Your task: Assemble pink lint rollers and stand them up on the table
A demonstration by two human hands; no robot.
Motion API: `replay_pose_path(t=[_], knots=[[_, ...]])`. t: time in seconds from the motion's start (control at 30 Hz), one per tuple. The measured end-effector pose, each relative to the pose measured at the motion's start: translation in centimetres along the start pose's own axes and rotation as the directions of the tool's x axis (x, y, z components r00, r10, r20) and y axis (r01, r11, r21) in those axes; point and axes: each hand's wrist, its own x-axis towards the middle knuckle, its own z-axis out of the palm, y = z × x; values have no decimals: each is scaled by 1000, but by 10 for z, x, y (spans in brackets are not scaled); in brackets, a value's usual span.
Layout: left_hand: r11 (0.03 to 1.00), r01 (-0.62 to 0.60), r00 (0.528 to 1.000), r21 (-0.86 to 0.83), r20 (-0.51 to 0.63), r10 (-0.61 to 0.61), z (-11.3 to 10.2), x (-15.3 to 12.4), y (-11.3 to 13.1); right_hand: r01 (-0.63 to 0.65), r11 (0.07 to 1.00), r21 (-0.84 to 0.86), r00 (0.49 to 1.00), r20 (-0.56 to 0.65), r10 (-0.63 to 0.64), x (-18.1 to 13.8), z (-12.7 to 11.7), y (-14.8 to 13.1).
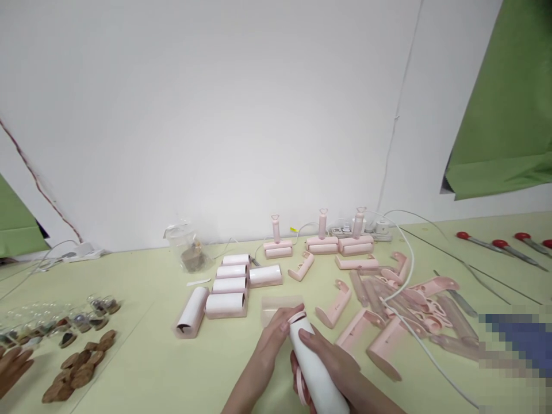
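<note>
A white sticky roll of a lint roller (317, 374) is tilted between my hands close to the camera, with a pink end piece (296, 317) at its upper end. My right hand (330, 359) wraps round the roll, thumb on the paper. My left hand (276, 333) closes its fingers on the upper end by the pink piece. Below the roll a pink curved part (301, 385) shows among the fingers, partly hidden. Just beyond my left hand lies a clear pinkish cover (280, 305). Pink roller housings (334, 307) lie to the right.
Several white rolls (226, 302) lie left of centre. Assembled pink lint rollers (321, 244) stand by the wall. Clear handles and pink parts (409, 299) are heaped right, crossed by a white cable (435, 356). Another person's hand (12, 368) is near cork pieces (81, 365). Red-handled tools (500, 244) lie far right.
</note>
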Motion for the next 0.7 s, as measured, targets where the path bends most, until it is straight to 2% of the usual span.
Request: replay_pose_path(t=[0.13, 0.3, 0.47, 0.7], knots=[[990, -92, 992, 107, -76, 100, 1, 2, -9, 18, 999, -49, 1000, 22, -17, -4, 0, -4], [964, -200, 973, 177, -83, 217, 1, 3, -17, 12, 998, -54, 998, 69, -8, -14, 3, -14], [974, -192, 974, 119, -98, 204, 2, 1, -15, 16, 997, -70, 996, 88, -10, -17, 1, -17], [963, -196, 980, 183, 8, 198, -1, -1, -14, 37, 998, -50, 996, 81, -33, -12, -5, -7]])
